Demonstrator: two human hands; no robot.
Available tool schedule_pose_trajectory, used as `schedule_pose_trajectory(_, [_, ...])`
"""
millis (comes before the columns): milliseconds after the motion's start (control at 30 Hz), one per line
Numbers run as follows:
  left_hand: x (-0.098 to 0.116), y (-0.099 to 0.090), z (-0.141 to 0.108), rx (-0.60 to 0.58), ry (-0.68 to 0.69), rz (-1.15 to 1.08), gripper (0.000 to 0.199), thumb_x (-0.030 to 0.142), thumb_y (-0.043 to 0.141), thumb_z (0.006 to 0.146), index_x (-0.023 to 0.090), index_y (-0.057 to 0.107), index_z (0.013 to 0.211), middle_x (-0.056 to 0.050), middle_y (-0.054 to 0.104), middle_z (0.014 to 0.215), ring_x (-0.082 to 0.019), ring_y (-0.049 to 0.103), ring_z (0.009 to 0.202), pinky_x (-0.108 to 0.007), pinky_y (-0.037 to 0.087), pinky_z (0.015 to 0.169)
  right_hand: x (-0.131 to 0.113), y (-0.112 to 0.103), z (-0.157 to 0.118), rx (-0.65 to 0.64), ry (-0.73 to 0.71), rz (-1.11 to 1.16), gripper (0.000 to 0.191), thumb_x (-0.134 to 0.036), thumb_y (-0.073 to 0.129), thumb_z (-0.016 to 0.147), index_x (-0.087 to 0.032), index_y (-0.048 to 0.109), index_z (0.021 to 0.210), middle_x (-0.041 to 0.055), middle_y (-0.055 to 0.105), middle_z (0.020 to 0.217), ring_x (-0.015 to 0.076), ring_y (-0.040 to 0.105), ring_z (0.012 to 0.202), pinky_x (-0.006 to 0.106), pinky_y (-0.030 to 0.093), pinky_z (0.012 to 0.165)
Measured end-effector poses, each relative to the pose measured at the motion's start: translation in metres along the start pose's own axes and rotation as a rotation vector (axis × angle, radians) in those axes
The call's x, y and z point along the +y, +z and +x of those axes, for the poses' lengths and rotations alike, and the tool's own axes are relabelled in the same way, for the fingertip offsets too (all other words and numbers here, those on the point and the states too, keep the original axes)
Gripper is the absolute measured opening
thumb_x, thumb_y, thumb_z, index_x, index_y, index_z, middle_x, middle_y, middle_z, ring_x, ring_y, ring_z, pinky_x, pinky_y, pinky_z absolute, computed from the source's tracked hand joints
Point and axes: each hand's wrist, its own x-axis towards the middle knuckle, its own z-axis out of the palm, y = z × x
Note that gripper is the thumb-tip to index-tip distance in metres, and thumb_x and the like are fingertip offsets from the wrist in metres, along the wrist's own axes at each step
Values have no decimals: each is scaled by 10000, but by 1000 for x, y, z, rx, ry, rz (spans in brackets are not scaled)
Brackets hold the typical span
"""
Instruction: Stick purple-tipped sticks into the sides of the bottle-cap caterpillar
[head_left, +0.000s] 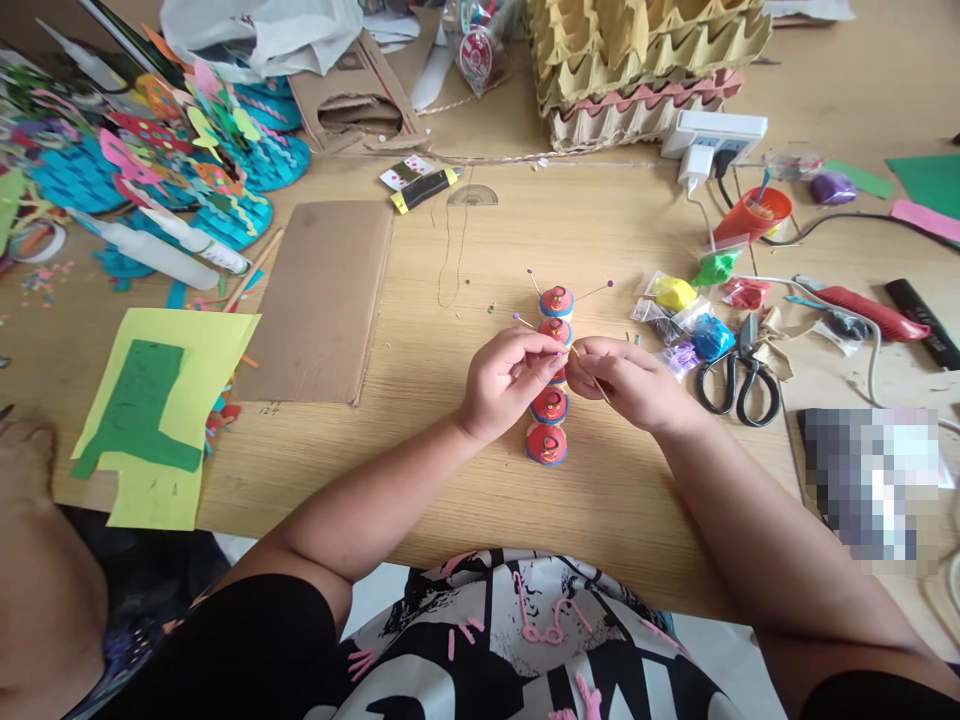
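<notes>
Red-and-blue bumps (546,444) lined up before you, your left hand (506,382) pinched narrow beside them, your right hand (626,382) holding a thin stick (602,391), scissors (742,375) near it, cardboard (322,300) left, egg trays (637,70) behind.

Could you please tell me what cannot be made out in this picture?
In the head view:
- Middle red-and-blue piece: largely hidden by the fingers.
- Whatever the left hand's fingertips pinch, beside the thin stick in the right hand: too small.
- Object under the mosaic patch: pixelated.
- Neighbouring person: cut off by the left edge.
- Marks on the green paper: too faint.
</notes>
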Motion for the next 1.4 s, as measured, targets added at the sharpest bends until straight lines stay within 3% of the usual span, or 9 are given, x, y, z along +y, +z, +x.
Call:
schedule_pose_trajectory(300, [3, -3, 0, -44, -10, 48, 215, 349, 578, 1018, 193, 675, 906, -32, 716, 845, -129, 668, 799, -272, 541, 747, -3, -1, 1, -57, -31, -52, 449, -435, 522, 1019, -208, 466, 636, -32, 428, 615, 110, 370, 582, 275, 322, 582])
schedule_pose_trajectory(800, [4, -2, 2, -74, -31, -32, 239, 374, 643, 983, 197, 646, 823, -3, 655, 764, -115, 603, 711, -266, 494, 688, -4, -5, 1, -129, -52, -157, 508, -553, 582, 989, -189, 496, 645, -39, 425, 614, 87, 354, 574, 239, 305, 541])
schedule_pose_trajectory(1100, [2, 0, 1, -68, -127, -184, 207, 381, 698, 948, 204, 678, 843, -5, 664, 787, -117, 603, 736, -263, 484, 691, -4, -6, 0, -156, -1, -115, 505, -553, 589, 989, -183, 510, 655, -44, 414, 611, 84, 347, 578, 236, 306, 548])
schedule_pose_trajectory(1233, [3, -1, 1, -61, -245, -246, 264, 422, 707, 935, 192, 683, 809, -4, 653, 752, -112, 588, 712, -253, 477, 674, 0, -7, 1, -148, 21, -11, 449, -530, 640, 964, -166, 574, 710, -52, 409, 610, 73, 315, 557, 228, 265, 520])
schedule_pose_trajectory(1400, [1, -3, -2, -69, -301, -334, 268, 443, 620, 991, 209, 747, 960, -37, 732, 912, -131, 680, 838, -256, 527, 745, 6, -8, 2, -109, -4, 82, 429, -469, 636, 975, -163, 563, 684, -49, 409, 599, 71, 312, 545, 233, 249, 514])
